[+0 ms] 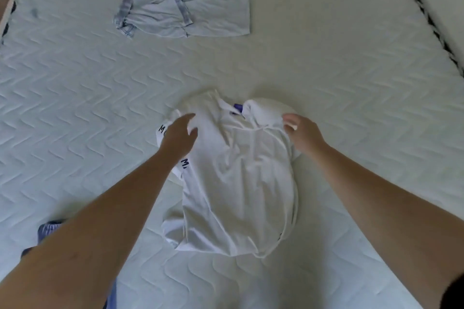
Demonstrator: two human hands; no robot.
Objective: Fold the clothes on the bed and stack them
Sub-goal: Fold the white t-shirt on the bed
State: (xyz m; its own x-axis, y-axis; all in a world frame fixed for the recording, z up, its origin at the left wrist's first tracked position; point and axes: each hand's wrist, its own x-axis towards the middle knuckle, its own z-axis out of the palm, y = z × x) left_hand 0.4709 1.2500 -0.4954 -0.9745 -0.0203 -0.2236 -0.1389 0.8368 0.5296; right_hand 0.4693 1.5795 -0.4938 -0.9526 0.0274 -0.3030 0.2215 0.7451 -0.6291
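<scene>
White polo shirt (238,183) near centre of bed (351,83), partly folded | left hand (179,133) spread flat on its shoulder | right hand (300,130) pinching its other shoulder | pale blue shirt (190,7) far left, loosely folded, unstacked

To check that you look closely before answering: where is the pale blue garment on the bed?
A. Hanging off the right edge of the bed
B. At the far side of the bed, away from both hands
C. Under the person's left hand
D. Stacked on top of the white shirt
B: the pale blue garment lies alone far up the bed, while the left hand and right hand are both on the white shirt.
</scene>
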